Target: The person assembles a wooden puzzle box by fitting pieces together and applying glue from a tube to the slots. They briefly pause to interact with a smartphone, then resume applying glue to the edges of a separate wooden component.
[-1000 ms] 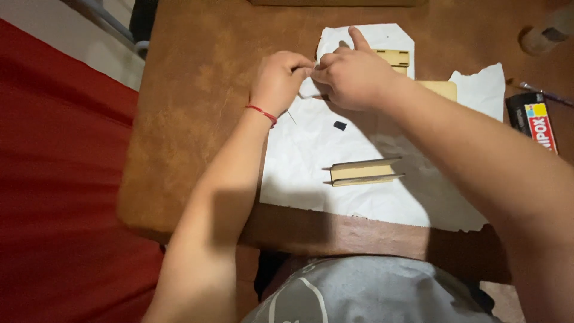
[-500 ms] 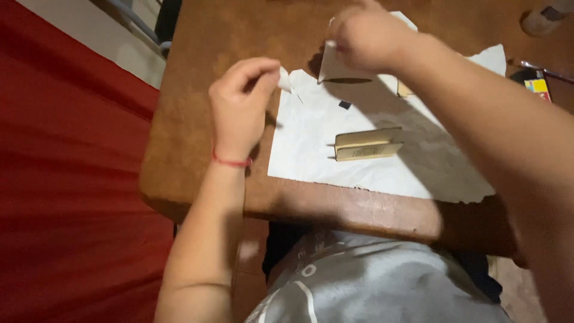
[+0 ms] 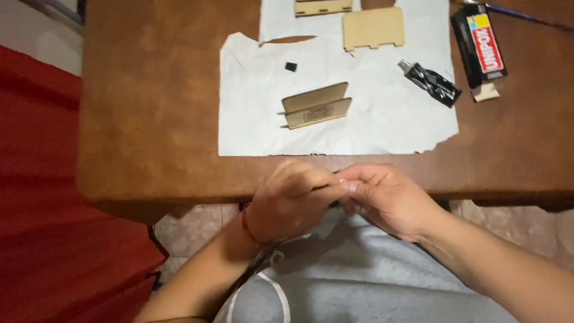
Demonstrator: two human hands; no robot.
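Observation:
My left hand (image 3: 293, 200) and my right hand (image 3: 385, 197) meet at the near edge of the brown table (image 3: 149, 119), just above my grey shirt (image 3: 359, 281). Their fingertips are pinched together and touch; I see nothing between them. A red thread circles my left wrist. Beyond the hands lies a torn white paper sheet (image 3: 335, 128). On it stands a small folded wooden part (image 3: 315, 106), with a tiny black square (image 3: 290, 66) behind it.
A flat wooden panel (image 3: 373, 27) and another wooden piece (image 3: 323, 6) lie at the paper's far end. A crumpled black glue tube (image 3: 430, 82) and its black box (image 3: 479, 45) sit to the right. Red cloth (image 3: 48, 209) covers the left side.
Both hands have come back from the far end of the paper to the table's near edge and joined fingertips. The view has tilted down, so the wooden parts now lie uncovered.

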